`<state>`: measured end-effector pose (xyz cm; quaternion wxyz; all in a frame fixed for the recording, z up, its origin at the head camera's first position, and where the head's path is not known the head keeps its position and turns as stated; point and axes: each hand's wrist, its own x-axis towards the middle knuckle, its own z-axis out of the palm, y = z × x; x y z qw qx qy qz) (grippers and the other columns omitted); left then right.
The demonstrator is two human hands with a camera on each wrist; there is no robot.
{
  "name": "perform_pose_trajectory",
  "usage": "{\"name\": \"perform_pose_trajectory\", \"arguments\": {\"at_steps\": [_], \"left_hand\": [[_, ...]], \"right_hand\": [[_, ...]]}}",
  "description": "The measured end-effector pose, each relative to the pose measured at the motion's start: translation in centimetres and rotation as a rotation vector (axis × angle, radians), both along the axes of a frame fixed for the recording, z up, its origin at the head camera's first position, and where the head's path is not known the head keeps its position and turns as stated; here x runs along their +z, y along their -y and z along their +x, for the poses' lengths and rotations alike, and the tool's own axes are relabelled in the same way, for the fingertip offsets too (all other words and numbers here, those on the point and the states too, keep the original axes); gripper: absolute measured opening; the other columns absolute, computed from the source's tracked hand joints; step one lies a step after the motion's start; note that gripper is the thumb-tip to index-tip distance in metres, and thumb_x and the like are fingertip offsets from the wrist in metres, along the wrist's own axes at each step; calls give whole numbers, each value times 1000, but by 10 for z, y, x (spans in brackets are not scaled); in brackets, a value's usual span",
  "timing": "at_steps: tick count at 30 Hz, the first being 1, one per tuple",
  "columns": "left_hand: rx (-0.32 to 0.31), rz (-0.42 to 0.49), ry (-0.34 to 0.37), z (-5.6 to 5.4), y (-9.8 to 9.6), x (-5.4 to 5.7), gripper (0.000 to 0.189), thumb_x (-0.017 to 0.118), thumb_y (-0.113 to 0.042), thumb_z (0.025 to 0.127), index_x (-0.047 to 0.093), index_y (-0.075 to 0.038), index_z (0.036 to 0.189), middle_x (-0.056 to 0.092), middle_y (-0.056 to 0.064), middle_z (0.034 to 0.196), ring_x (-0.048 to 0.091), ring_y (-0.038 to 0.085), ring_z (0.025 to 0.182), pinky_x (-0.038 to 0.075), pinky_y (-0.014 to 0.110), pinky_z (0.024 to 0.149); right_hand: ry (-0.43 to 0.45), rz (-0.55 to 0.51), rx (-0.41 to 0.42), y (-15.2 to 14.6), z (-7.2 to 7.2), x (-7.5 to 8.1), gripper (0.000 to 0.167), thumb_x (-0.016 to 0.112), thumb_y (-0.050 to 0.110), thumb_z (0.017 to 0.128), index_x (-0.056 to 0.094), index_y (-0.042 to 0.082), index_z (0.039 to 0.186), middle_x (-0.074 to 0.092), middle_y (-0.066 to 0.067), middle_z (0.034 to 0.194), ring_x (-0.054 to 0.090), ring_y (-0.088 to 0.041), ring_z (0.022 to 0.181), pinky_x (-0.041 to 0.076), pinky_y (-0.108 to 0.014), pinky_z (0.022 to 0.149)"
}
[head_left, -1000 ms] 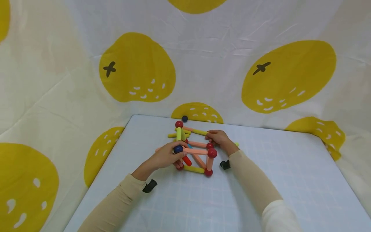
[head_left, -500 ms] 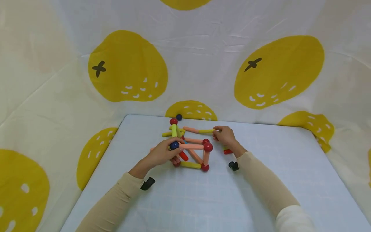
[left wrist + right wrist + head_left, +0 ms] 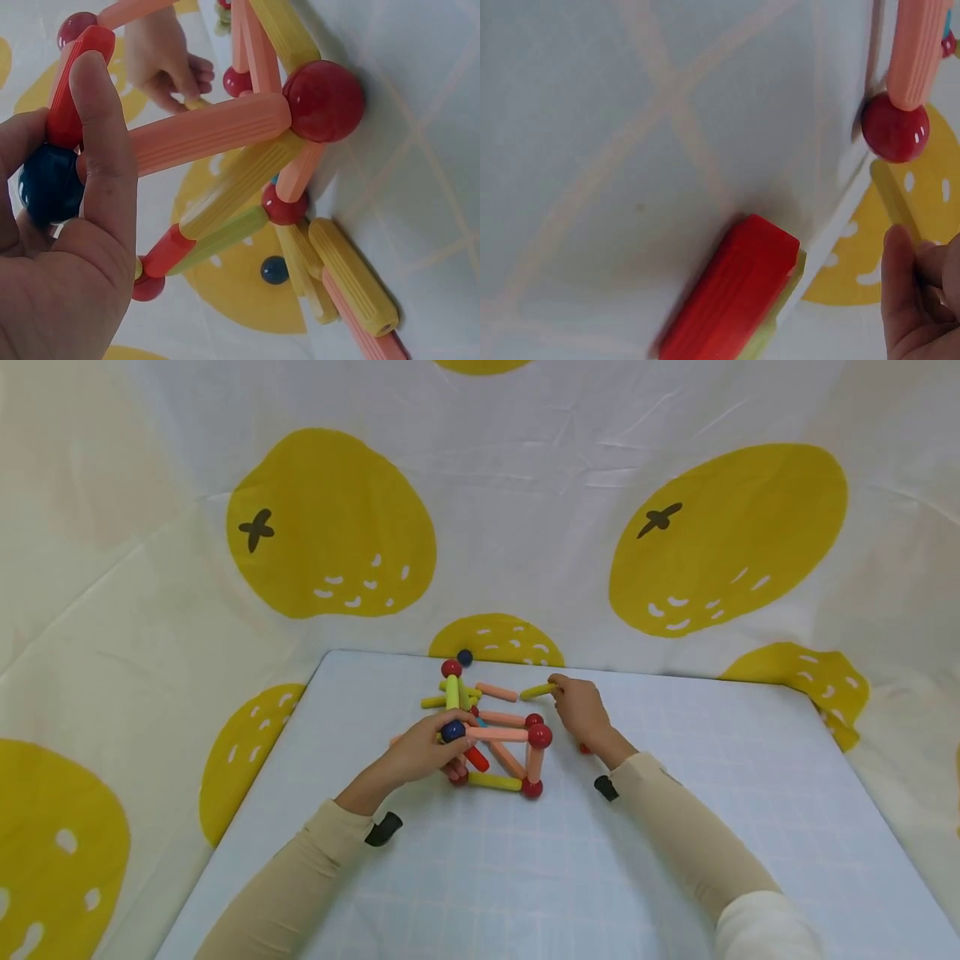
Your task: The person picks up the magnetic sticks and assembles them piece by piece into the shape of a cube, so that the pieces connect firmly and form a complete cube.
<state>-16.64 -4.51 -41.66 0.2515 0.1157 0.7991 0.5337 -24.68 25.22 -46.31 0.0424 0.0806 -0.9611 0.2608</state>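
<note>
My left hand (image 3: 427,750) grips the dark blue ball (image 3: 49,187) at an upper corner of a frame of magnetic sticks and balls. Its thumb lies across the red stick (image 3: 69,112) and a pink stick (image 3: 210,133) joined to that ball. Red balls (image 3: 539,736) mark other corners, and a yellow stick (image 3: 494,782) runs along the bottom front. Behind and right of the frame, my right hand (image 3: 583,712) pinches one end of a loose yellow stick (image 3: 537,691). That stick's free end points left, apart from a pink stick (image 3: 497,692) on the table.
Several yellow sticks (image 3: 433,702) lie behind the frame on the left. A dark blue ball (image 3: 465,657) sits at the table's back edge. Near my right wrist lies a red stick (image 3: 731,292) with a yellow-green one beside it. A fruit-print cloth (image 3: 525,543) hangs behind the table.
The yellow stick, earlier end to end with the pink stick, is now separate from it in my right hand, which has moved rightward and back. My left hand keeps its grip on the blue ball.
</note>
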Motion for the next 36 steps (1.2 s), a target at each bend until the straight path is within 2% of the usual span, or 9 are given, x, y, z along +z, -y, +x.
{"name": "perform_pose_trajectory", "arguments": {"at_steps": [3,10,13,17,20,25,29,34,36], "left_hand": [[-4,-5,1,0,-2,2,38,65,-24,101,55,-21,138,70,29,106,72,22,70,62,33,71],[8,-17,-15,1,-6,5,39,64,-25,102,54,-21,139,71,27,101,72,22,70,63,37,73],[-15,-37,-73,0,-5,4,41,63,-29,102,53,-20,141,74,19,96,71,21,70,61,34,74],[-63,-42,-150,-3,-4,3,42,61,-31,104,51,-18,142,76,10,96,71,22,72,57,31,74],[-63,-19,-140,-5,-4,4,39,61,-28,104,51,-18,141,75,11,100,73,26,74,60,33,74],[-42,-29,-143,-5,-5,4,40,61,-32,104,52,-21,141,76,12,102,73,25,75,59,32,75],[-21,-47,-145,-6,-8,4,40,61,-34,103,52,-21,140,76,10,100,71,22,74,57,31,75],[20,-19,-93,-6,-10,2,41,61,-29,104,52,-19,143,70,20,99,72,20,72,61,32,72],[2,-14,-121,-5,-11,1,41,61,-31,104,53,-19,142,70,19,99,71,20,71,60,31,72]], "right_hand": [[131,-211,-111,-12,4,-4,32,57,17,105,63,7,135,75,-15,102,72,-22,81,57,-28,70],[426,-641,-316,-42,27,-11,42,56,27,106,55,14,146,73,-5,102,71,-6,81,58,-17,75],[503,-821,-322,-53,44,-13,47,55,25,107,48,11,151,72,4,96,67,-1,81,57,-16,77],[586,-1035,-264,-64,70,-17,53,53,20,107,38,5,156,72,5,99,67,1,84,56,-13,80],[634,-1142,-223,-71,90,-17,56,52,19,108,31,4,158,71,4,107,67,1,88,55,-12,83],[672,-1228,-167,-77,121,-15,64,53,21,107,23,5,161,70,3,109,66,0,90,54,-12,84],[701,-1233,-138,-75,143,-13,62,53,20,108,23,3,159,72,3,105,67,0,88,55,-12,83],[742,-1191,-129,-51,162,-12,57,55,19,107,32,0,155,72,1,102,67,-3,87,56,-14,82],[757,-1185,-127,-35,167,-12,56,56,19,106,35,-1,154,72,0,102,68,-3,88,56,-15,83]]}}
